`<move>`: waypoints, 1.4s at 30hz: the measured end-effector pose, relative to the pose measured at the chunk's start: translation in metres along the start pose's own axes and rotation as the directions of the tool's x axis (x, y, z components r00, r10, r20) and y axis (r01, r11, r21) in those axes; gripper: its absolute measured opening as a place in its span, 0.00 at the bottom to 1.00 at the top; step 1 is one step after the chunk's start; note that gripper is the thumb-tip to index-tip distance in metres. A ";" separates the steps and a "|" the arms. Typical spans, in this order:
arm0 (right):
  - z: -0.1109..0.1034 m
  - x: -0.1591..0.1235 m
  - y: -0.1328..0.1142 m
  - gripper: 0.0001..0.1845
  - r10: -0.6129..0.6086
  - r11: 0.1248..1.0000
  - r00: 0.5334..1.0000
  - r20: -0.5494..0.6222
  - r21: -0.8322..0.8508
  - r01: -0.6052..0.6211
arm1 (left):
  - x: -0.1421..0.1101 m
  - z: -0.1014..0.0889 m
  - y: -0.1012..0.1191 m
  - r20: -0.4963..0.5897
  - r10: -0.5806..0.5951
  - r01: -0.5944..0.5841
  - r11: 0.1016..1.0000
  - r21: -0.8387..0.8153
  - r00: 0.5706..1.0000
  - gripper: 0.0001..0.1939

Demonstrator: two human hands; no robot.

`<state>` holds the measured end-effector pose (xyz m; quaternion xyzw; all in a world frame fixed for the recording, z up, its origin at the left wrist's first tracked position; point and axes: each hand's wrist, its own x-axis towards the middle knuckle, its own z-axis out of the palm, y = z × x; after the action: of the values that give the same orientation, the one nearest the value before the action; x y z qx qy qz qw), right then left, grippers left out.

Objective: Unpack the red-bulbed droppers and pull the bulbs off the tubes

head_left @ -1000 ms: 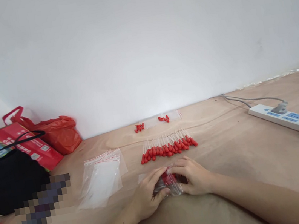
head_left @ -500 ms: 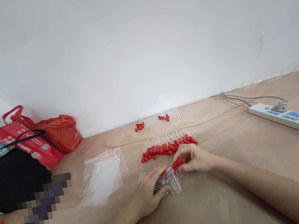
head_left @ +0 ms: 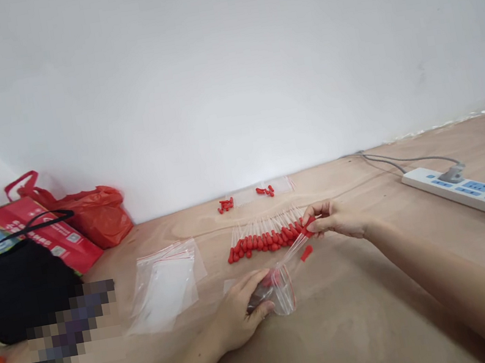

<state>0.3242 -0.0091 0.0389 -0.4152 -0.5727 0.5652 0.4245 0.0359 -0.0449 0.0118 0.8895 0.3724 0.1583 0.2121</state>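
Observation:
My left hand (head_left: pixel 244 310) is closed on a clear zip-lock bag (head_left: pixel 284 299), whose mouth faces right. Some red shows through the plastic near its upper edge. My right hand (head_left: pixel 340 219) pinches droppers by their red rubber bulbs (head_left: pixel 309 226); how many cannot be made out. Their clear tubes (head_left: pixel 294 248) slant down left to the bag mouth. Just below them is a single red bulb (head_left: pixel 306 253), apart from my fingers. Behind the bag lies a row of several droppers (head_left: pixel 262 241), red bulbs towards me and clear tubes pointing to the wall.
Flat clear zip bags (head_left: pixel 165 290) lie on the left. Loose red bulbs (head_left: pixel 226 205) and a clear bag with red bulbs (head_left: pixel 265 190) are by the wall. A power strip (head_left: pixel 470 191) stands right; a black bag (head_left: pixel 19 293) and red bags (head_left: pixel 99 214) stand far left.
My right hand has moved up and right from the bag mouth, bringing long clear tubes into view. A separate red bulb now shows below it. My left hand stays on the bag.

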 end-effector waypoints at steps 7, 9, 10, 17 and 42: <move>0.018 0.002 -0.003 0.12 -0.165 0.986 0.959 -0.230 -0.026 0.164 | 0.004 -0.009 0.010 -0.358 -0.025 0.025 1.000 -0.006 0.933 0.17; 0.041 -0.004 0.000 0.09 -0.359 0.931 0.856 -0.373 -0.207 0.301 | 0.009 -0.011 0.021 -0.316 -0.191 0.127 0.969 -0.210 0.930 0.17; 0.054 -0.009 0.004 0.07 -0.497 0.857 0.783 -0.374 -0.350 0.378 | 0.011 -0.011 0.027 -0.229 -0.286 0.189 0.910 -0.369 0.930 0.18; 0.112 -0.036 0.034 0.08 -0.676 0.256 0.623 0.394 -0.667 0.700 | 0.022 -0.005 0.043 0.181 -0.598 0.323 0.139 -0.936 0.781 0.09; 0.022 -0.007 -0.003 0.12 0.250 0.678 0.909 0.333 -0.731 0.081 | 0.085 -0.070 -0.073 0.121 -0.773 0.740 0.532 -0.411 0.622 0.20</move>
<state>0.3052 -0.0224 0.0415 -0.4493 -0.8046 0.3823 0.0677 0.0183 0.0812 0.0465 0.5646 0.6844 0.1610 0.4324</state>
